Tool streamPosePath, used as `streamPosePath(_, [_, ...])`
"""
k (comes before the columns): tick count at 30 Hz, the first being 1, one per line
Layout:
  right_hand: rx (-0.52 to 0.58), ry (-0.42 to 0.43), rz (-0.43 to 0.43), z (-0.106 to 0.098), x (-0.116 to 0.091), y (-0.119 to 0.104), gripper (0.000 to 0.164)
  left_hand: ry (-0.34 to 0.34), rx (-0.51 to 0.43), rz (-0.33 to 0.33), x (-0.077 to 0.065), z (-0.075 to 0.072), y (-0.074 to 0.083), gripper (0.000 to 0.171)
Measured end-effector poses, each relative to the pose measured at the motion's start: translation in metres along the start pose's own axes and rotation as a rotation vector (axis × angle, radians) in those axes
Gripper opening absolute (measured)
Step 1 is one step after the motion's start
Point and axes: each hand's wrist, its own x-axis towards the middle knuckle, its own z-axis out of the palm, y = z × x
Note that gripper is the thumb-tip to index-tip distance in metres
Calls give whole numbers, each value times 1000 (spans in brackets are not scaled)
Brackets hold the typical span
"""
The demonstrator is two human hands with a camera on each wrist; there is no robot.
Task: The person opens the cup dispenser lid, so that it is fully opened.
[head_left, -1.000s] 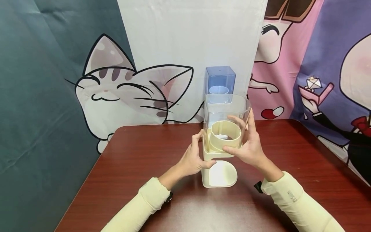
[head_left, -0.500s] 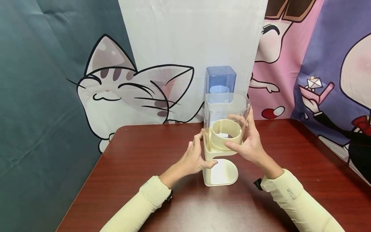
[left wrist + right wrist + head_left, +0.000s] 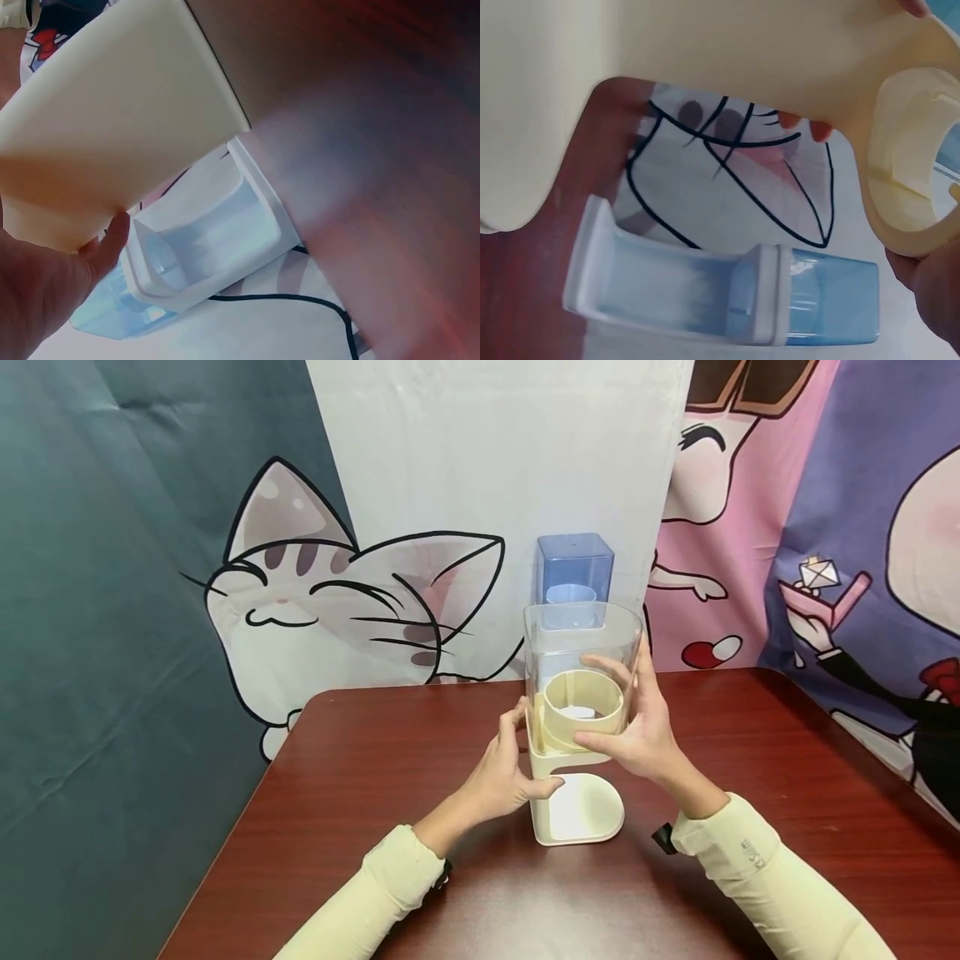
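Left hand point(image 3: 498, 777), right hand point(image 3: 649, 739), gripping cream dispenser point(image 3: 558, 735) — head view partly hides blue dispenser point(image 3: 576, 562)

We record a cream stand point(image 3: 558, 763), upright, its column point(image 3: 735, 45) gripped by our left hand point(image 3: 498, 777); its rounded base point(image 3: 588, 810) lies below both hands. A clear, open-topped container point(image 3: 573, 652), in our right hand point(image 3: 647, 735), surrounds its cylindrical collar point(image 3: 567, 725).
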Motion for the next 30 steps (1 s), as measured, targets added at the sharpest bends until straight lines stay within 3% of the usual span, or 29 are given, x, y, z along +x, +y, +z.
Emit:
streamPosePath(6, [137,116,-65,0,-7,3,123,-22,-164,24,6,2,1,110])
streamPosePath(9, [138,103,-56,-1,-7,2,121,-8,-151,24,6,3,1,109])
streamPosePath(15, [108,-1,-53,-7,6,-3,122,2,-138,29,5,5,1,104])
streamPosePath(26, [296,-21,-85,-14,36,-15,108,31,-83,2,3,8,0,109])
streamPosePath(30, [263,-22,-103,-11,34,-13,113,42,-130,2,2,10,-1,108])
